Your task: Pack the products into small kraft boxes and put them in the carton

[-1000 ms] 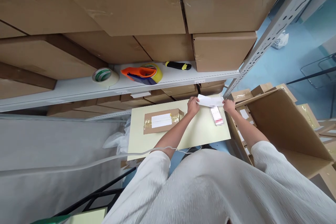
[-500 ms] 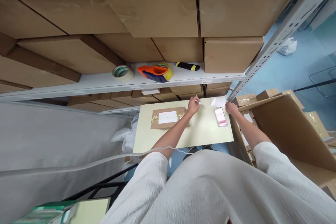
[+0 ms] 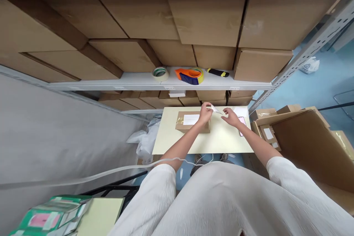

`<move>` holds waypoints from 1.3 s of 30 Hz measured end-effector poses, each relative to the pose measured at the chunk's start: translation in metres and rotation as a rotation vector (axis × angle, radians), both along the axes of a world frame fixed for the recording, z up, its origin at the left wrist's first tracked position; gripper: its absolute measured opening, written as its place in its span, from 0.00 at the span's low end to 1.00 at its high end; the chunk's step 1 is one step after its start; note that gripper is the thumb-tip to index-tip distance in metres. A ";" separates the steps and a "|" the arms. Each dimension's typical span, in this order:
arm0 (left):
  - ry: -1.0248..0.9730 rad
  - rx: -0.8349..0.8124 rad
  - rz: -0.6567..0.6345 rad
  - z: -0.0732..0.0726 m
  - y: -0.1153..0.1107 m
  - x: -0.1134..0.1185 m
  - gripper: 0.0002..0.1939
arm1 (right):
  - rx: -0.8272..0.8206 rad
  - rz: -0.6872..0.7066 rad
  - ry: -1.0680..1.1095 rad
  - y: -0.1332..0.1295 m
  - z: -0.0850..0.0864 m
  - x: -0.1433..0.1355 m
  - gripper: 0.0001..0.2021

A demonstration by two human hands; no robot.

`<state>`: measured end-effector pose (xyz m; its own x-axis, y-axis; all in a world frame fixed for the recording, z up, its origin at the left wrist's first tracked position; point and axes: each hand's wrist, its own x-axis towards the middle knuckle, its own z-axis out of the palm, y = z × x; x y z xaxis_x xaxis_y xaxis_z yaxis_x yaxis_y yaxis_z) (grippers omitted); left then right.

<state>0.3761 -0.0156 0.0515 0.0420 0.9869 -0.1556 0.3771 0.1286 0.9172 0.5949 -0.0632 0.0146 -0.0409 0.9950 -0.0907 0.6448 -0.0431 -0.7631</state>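
Note:
My left hand (image 3: 205, 112) pinches a small white paper slip (image 3: 216, 109) above the pale yellow table (image 3: 221, 136). To its right, my right hand (image 3: 230, 116) has its fingers apart near the slip's free end, holding nothing. A taped cardboard box (image 3: 181, 127) with a white label (image 3: 191, 119) on top lies on the table, partly behind my left hand and forearm. Right of my right hand lies a phone (image 3: 242, 125), partly covered by my wrist. White paper (image 3: 240, 110) rests at the table's back right corner.
The shelf (image 3: 132, 80) above the table holds cardboard boxes (image 3: 204, 18), a tape roll (image 3: 160, 74), an orange and blue tape dispenser (image 3: 189, 76) and a black and yellow cutter (image 3: 218, 72). A large open carton (image 3: 304, 143) stands right; a white cable (image 3: 110, 170) crosses in front.
My right hand has left the white paper at the back right and moved left, opening near the slip. My left hand still holds the slip, now raised. The camera view has shifted.

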 end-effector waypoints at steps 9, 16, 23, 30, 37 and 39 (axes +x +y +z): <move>-0.111 0.032 0.073 0.028 -0.015 -0.106 0.24 | 0.018 -0.110 0.228 -0.006 0.045 -0.099 0.05; -0.221 -0.009 -0.022 0.017 -0.021 -0.172 0.11 | -0.036 -0.149 0.179 -0.026 0.064 -0.155 0.04; -0.161 -0.032 -0.113 -0.001 -0.022 -0.202 0.20 | -0.096 -0.139 0.118 -0.030 0.073 -0.177 0.05; -0.148 -0.036 -0.096 -0.003 -0.014 -0.209 0.16 | -0.122 -0.136 0.154 -0.024 0.079 -0.184 0.08; -0.073 -0.048 -0.047 -0.010 -0.009 -0.208 0.18 | -0.139 -0.287 0.143 -0.013 0.066 -0.187 0.17; -0.036 -0.036 -0.042 -0.014 -0.009 -0.208 0.19 | -0.166 -0.352 0.093 -0.010 0.060 -0.190 0.17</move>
<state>0.1678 -0.0248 0.0373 0.0895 0.9780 -0.1884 0.3495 0.1463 0.9255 0.4052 -0.0729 0.0742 0.2841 0.9218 -0.2637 0.4971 -0.3768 -0.7816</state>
